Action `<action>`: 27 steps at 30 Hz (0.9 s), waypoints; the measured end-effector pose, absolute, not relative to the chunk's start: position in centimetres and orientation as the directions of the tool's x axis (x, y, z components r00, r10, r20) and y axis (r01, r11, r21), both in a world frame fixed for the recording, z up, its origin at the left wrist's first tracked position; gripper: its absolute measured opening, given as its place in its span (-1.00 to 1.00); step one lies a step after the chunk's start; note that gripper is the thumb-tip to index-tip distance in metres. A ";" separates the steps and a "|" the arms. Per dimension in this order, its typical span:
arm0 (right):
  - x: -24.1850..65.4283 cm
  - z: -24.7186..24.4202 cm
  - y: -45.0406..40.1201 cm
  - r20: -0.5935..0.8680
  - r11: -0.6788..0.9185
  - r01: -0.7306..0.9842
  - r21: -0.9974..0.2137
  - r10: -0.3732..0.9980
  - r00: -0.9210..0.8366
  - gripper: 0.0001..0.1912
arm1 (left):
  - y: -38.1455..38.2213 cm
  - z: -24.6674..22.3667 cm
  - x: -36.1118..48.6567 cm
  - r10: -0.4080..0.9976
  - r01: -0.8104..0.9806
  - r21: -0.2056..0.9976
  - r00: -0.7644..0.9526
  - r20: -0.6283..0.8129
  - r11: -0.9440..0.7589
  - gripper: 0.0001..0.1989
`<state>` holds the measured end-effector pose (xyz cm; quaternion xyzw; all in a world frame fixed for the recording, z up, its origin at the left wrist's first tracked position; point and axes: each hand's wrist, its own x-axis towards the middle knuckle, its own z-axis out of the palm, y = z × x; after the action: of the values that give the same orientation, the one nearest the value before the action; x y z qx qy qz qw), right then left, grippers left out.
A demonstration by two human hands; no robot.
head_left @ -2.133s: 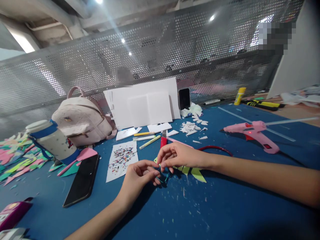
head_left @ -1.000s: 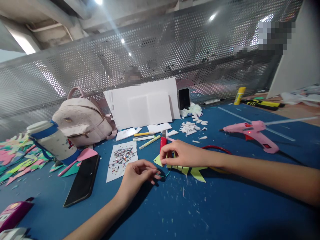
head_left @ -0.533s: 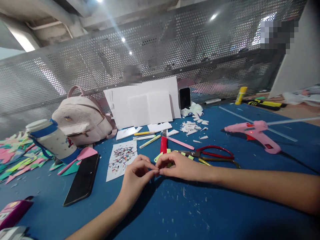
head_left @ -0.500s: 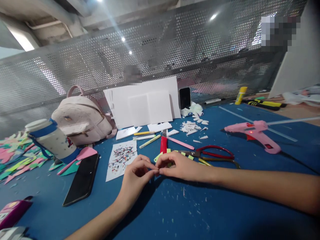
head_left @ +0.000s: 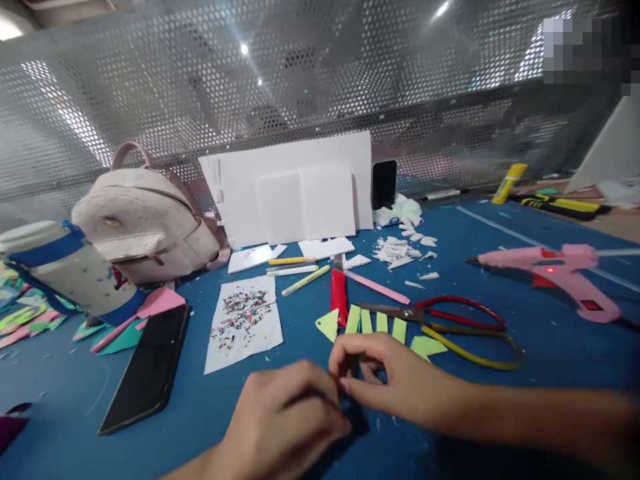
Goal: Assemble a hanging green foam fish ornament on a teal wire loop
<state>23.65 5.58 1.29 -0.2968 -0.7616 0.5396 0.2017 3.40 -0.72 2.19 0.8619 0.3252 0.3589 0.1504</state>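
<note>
Left hand [head_left: 290, 417]: curled, blurred; grip unclear.
Right hand [head_left: 393, 373]: thumb and fingers bent together; anything held is hidden.
Green strips [head_left: 399, 330]: just far of the right hand, the nearer one; row runs left to right.
Scissors [head_left: 413, 313]: beyond, handles rightward.

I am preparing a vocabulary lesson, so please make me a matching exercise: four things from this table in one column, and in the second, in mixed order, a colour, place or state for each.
1. scissors
2. yellow-green strips
3. glue gun
4. lying phone

A. black, screen dark
B. side by side, just beyond the right hand
C. one red handle loop, one yellow
D. pink, small red light lit

Pairs: 1-C, 2-B, 3-D, 4-A
</note>
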 end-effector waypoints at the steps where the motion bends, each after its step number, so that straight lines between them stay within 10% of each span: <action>1: 23.7 1.0 5.5 -0.026 0.242 0.247 -0.938 0.663 -0.748 -0.95 | -0.9 2.1 3.2 0.620 0.474 0.399 0.602 0.503 -0.785 -0.83; 8: 24.0 -0.2 5.0 0.140 0.507 0.232 -0.830 0.592 -0.793 -0.95 | 0.3 0.2 -1.1 0.482 0.508 0.037 0.788 0.384 -0.860 -0.68; 16: 24.2 -0.4 4.5 0.209 0.567 0.224 -0.793 0.599 -0.773 -0.92 | 7.2 1.7 -9.3 0.900 0.909 0.263 0.212 0.381 -0.325 -0.89; 27: 24.2 -0.4 4.8 0.147 0.551 0.236 -0.801 0.563 -0.814 -0.89 | 7.3 -0.3 -9.0 0.899 0.878 0.249 0.339 0.278 -0.408 -0.85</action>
<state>24.24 4.84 -0.45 -0.2327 -0.8580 0.4130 0.1977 -9.04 7.33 -0.31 0.8177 0.5434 0.1881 0.0272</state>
